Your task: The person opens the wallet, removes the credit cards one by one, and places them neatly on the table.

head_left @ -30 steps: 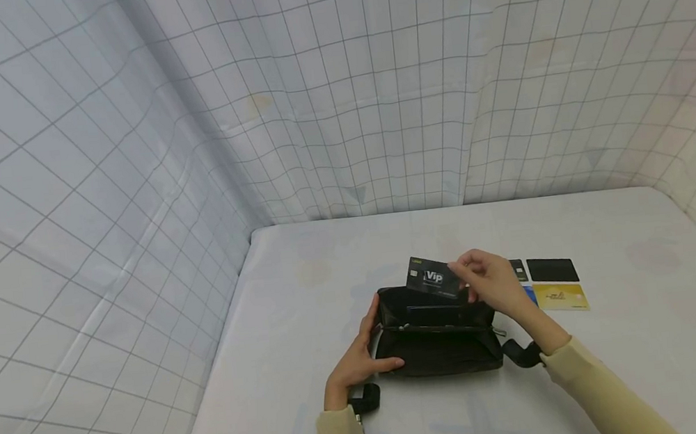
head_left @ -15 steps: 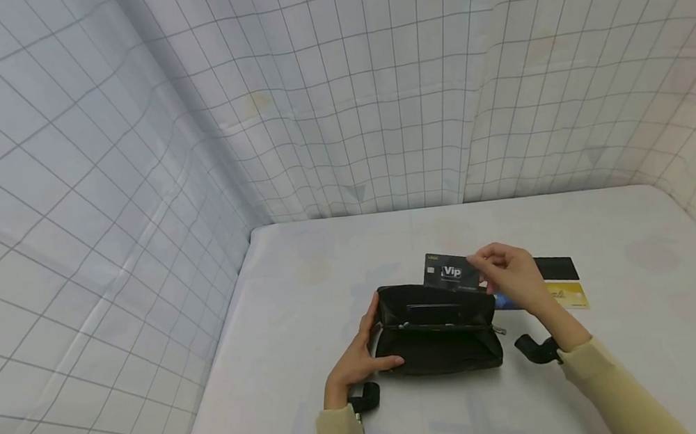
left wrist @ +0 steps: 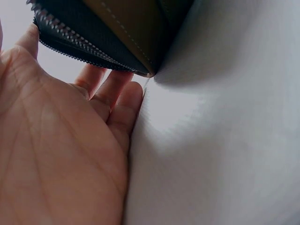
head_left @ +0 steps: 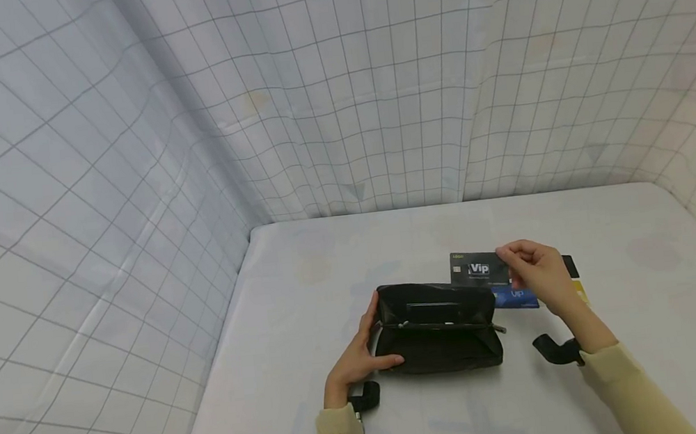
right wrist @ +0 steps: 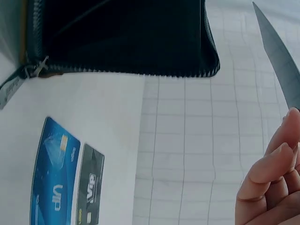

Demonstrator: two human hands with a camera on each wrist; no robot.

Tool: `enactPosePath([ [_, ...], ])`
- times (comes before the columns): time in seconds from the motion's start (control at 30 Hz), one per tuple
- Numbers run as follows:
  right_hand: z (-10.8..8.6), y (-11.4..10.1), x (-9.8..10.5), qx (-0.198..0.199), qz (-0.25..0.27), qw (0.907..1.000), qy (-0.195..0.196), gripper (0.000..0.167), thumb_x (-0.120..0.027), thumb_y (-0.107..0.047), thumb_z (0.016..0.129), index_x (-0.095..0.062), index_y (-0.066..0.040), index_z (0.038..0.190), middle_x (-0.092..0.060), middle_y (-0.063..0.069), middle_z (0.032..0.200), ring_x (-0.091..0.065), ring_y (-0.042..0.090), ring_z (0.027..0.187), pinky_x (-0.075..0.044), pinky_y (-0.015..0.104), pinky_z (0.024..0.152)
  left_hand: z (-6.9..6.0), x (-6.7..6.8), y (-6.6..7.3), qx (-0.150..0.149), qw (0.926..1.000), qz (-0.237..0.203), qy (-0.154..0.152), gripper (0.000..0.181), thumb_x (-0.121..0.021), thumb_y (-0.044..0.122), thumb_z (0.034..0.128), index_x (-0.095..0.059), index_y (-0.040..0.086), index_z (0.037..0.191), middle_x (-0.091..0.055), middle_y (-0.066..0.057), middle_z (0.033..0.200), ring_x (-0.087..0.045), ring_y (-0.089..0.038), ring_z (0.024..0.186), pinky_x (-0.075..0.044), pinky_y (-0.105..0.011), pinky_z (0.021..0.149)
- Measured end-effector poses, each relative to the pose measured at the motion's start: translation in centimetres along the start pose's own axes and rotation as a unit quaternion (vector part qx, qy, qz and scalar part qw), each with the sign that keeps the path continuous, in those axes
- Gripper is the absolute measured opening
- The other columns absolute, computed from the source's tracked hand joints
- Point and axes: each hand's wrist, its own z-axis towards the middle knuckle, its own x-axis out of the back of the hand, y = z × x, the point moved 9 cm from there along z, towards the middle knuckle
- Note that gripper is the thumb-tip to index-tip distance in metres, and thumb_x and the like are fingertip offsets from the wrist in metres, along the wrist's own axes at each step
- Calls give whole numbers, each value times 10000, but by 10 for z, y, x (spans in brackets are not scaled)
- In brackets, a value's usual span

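A black zip wallet [head_left: 439,348] lies gaping open on the table, a dark slot strip visible inside. My left hand [head_left: 358,359] holds its left end, thumb on the front edge and fingers at the back. The left wrist view shows fingertips against the wallet's toothed zip edge [left wrist: 89,44]. With thumb and fingers my right hand [head_left: 536,272] pinches a black VIP card [head_left: 475,270] by its right end, just behind and right of the wallet. In the right wrist view that card [right wrist: 281,65] is seen nearly edge-on, raised.
Right of the wallet lies a blue VIP card [head_left: 516,297], beside another black VIP card [right wrist: 90,185] seen in the right wrist view. A plain black card [head_left: 571,266] and a yellow card [head_left: 580,290] show partly behind my right hand. A grid-patterned white curtain [head_left: 362,104] rises behind the table.
My right hand has carried the black VIP card rightward, from above the wallet to over the laid-out cards. More of the blue card shows now. The left hand and wallet stay put.
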Motion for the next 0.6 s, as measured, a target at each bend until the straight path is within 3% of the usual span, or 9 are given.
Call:
enactPosePath([
  [0.3, -10, 18, 28, -167, -294, 9990, 300, 358, -614, -327, 938, -617, 28, 983, -530, 36, 593, -512, 168, 479, -457, 259, 451, 1, 0, 3, -141, 9999, 21, 23, 1120, -783, 57, 776, 25, 181, 1541, -18, -64, 1570, -47, -236, 1418, -146, -568, 1065],
  [0.6, -21, 68, 56, -609, -819, 9939, 420, 379, -591, -413, 934, -609, -38, 982, -541, 31, 600, -512, 138, 493, -428, 395, 425, 1, 1, 1, -182, 9998, 30, 92, 1127, -792, 70, 768, 19, 180, 1542, -36, -78, 1571, -66, -262, 1417, -157, -594, 1050],
])
